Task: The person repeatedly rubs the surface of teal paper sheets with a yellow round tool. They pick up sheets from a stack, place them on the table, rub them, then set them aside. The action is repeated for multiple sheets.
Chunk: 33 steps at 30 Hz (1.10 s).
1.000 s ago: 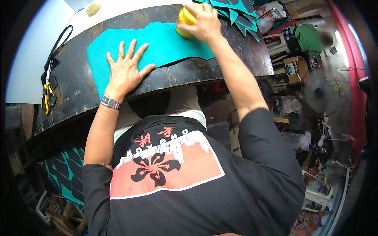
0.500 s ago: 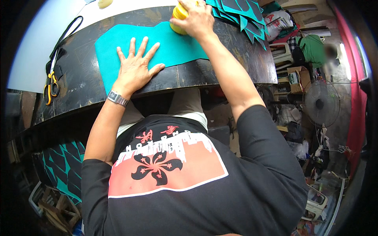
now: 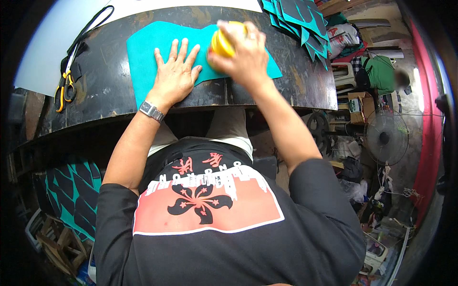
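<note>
A teal sheet (image 3: 143, 52) with a wavy outline lies flat on the dark, scuffed table (image 3: 102, 90). On its left half my left hand (image 3: 174, 78) rests palm down with the fingers spread, holding nothing. My right hand (image 3: 249, 59) is wrapped round a yellow, rounded, ridged thing (image 3: 222, 45) over the right part of the sheet. Blur and my fingers hide its exact kind and its underside, so I cannot tell whether it touches the sheet.
Scissors with yellow and black handles (image 3: 65, 95) lie at the table's left, beside a black strap (image 3: 88, 31). Teal and black cut pieces (image 3: 305, 26) are stacked at the far right. A fan (image 3: 385, 138) stands right of the table; more cut pieces (image 3: 71, 190) are at lower left.
My right hand has moved nearer to me with the yellow thing, baring the sheet's right end. My left hand stays spread on the sheet. The whole view has shifted slightly.
</note>
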Each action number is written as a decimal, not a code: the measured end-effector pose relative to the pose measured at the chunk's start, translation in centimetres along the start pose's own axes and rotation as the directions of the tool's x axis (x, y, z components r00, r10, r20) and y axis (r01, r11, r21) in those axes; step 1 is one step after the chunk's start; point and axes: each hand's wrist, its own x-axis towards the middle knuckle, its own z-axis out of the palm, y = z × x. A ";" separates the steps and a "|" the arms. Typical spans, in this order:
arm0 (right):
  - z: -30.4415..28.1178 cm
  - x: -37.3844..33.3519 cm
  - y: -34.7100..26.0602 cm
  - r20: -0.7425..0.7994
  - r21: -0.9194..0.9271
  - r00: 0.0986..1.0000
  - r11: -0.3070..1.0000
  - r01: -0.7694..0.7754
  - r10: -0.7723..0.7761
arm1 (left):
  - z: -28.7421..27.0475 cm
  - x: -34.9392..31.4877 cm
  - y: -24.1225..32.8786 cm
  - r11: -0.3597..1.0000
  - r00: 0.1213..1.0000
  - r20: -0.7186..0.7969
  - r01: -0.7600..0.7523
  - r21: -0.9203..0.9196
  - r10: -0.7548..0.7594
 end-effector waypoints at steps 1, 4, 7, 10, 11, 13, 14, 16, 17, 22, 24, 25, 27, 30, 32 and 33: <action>1.8 2.1 0.9 -0.030 -0.061 0.999 0.998 -0.029 0.027 | -0.3 0.0 -0.1 1.000 1.000 0.013 -0.004 0.008 0.004; 6.0 7.3 4.0 0.003 -0.056 0.992 0.991 0.123 -0.123 | -2.1 0.2 -2.8 0.988 0.988 0.111 -0.096 -0.121 0.110; 7.8 9.2 4.7 0.001 -0.207 0.959 0.938 0.279 -0.285 | -3.8 -0.3 -8.1 1.000 0.985 0.171 0.008 0.016 -0.010; 5.3 6.4 1.5 0.015 -0.195 0.990 0.971 0.140 -0.140 | -2.8 -1.3 -10.6 0.986 0.986 0.075 0.144 0.086 -0.151; 3.8 4.2 -0.5 -0.039 -0.071 0.999 0.997 -0.016 0.013 | -2.3 -1.5 -11.0 0.983 0.979 0.093 0.176 0.056 -0.181; 0.5 0.4 -4.1 0.039 0.033 0.998 0.998 0.050 -0.051 | -1.4 -1.6 -11.2 0.980 0.980 0.069 0.181 0.082 -0.187; -0.7 -1.1 -5.6 0.049 0.077 0.994 0.993 0.093 -0.097 | -1.1 -1.6 -11.2 0.983 0.984 0.028 0.174 0.057 -0.176; -1.8 -2.5 -6.8 0.062 0.101 0.983 0.981 0.169 -0.175 | -0.9 -1.6 -11.2 0.984 0.985 0.051 0.160 0.073 -0.164; -1.5 -2.2 -6.7 0.083 0.092 0.987 0.987 0.132 -0.140 | -1.0 -1.6 -11.3 0.988 0.991 0.011 0.135 0.069 -0.136; 5.7 6.3 -2.6 0.004 -0.066 1.000 0.998 0.024 -0.023 | -1.7 -1.6 -11.5 0.990 0.989 0.055 0.132 0.051 -0.135; 7.6 9.5 -1.5 0.082 -0.034 0.990 0.992 0.121 -0.117 | -1.7 -1.5 -11.5 0.987 0.986 0.067 0.147 0.059 -0.151; 8.0 10.4 -1.5 0.133 0.000 0.991 1.000 0.029 -0.029 | -1.5 -1.4 -11.5 0.986 0.984 0.073 0.156 0.065 -0.161; 7.5 10.4 -2.9 0.181 0.080 0.978 0.990 -0.117 0.101 | -1.4 -1.4 -11.7 0.986 0.986 0.056 0.156 0.061 -0.160; 4.7 6.1 -7.2 0.064 -0.113 0.997 0.993 -0.027 0.034 | -1.2 -1.1 -12.5 0.991 0.992 0.002 0.125 0.048 -0.125; 2.4 1.7 -10.8 0.008 0.055 0.991 0.990 0.133 -0.134 | -1.1 -0.8 -13.2 0.994 0.996 -0.016 0.086 0.072 -0.085; 1.3 -0.3 -12.6 0.017 0.150 0.980 0.970 0.192 -0.197 | -1.1 -0.7 -13.5 0.996 0.997 -0.059 0.052 0.079 -0.047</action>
